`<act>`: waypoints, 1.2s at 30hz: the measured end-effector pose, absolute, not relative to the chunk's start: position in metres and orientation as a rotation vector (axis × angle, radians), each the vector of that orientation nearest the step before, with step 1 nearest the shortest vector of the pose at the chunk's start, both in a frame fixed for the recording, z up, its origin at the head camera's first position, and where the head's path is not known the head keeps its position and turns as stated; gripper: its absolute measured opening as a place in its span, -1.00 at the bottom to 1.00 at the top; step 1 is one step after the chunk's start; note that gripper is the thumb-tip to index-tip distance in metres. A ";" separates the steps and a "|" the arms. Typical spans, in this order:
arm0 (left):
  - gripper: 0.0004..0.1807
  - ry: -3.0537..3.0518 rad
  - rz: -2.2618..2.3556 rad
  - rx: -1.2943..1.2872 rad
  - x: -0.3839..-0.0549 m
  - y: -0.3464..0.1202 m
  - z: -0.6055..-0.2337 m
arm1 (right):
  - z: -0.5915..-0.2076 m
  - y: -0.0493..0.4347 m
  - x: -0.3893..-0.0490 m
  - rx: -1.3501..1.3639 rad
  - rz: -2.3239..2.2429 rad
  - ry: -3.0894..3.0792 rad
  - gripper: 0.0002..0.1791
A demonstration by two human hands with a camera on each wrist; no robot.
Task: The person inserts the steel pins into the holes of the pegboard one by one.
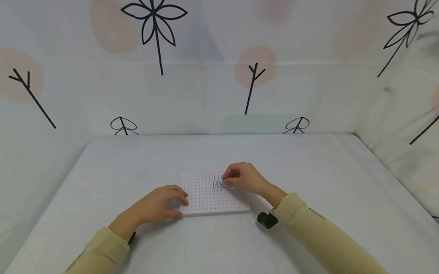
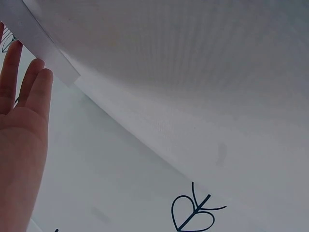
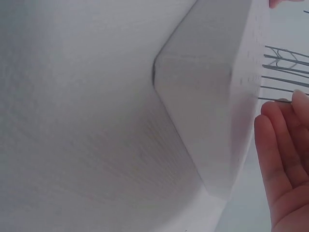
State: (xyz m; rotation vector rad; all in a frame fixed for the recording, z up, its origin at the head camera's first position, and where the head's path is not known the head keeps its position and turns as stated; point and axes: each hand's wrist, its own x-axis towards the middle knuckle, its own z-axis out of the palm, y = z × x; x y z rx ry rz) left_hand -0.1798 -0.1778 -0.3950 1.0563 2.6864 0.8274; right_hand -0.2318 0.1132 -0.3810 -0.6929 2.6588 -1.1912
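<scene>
A white board (image 1: 210,204) with rows of small holes lies flat on the white-covered table. Several thin dark metal rods (image 1: 217,183) stand in a row in its upper right part, leaning slightly. My right hand (image 1: 245,178) pinches the rightmost thin rod between thumb and fingertips; in the right wrist view that rod (image 3: 265,99) meets the board's surface. At the board's left side, my left hand (image 1: 162,203) rests with relaxed fingers touching the edge and the thumb by the front corner. The left wrist view shows its fingers (image 2: 36,92) fairly straight against the board's side (image 2: 48,48).
A white cloth covers the table (image 1: 200,262) and hangs as walls behind and at both sides, printed with dark plant drawings (image 1: 154,13) and pale coloured patches. A dark wrist camera (image 1: 267,219) sits below the right wrist, close to the board's front right corner.
</scene>
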 end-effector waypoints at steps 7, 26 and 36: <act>-0.78 2.683 0.833 1.052 -0.180 -0.178 -0.396 | -0.378 0.118 -0.227 -0.661 -1.140 2.692 -0.89; -0.78 2.696 0.858 1.087 -0.180 -0.182 -0.399 | -0.377 0.162 -0.215 -0.569 -1.185 2.793 -0.82; -0.78 2.728 0.786 1.071 -0.177 -0.186 -0.399 | -0.379 0.188 -0.207 -0.501 -1.206 2.810 -0.77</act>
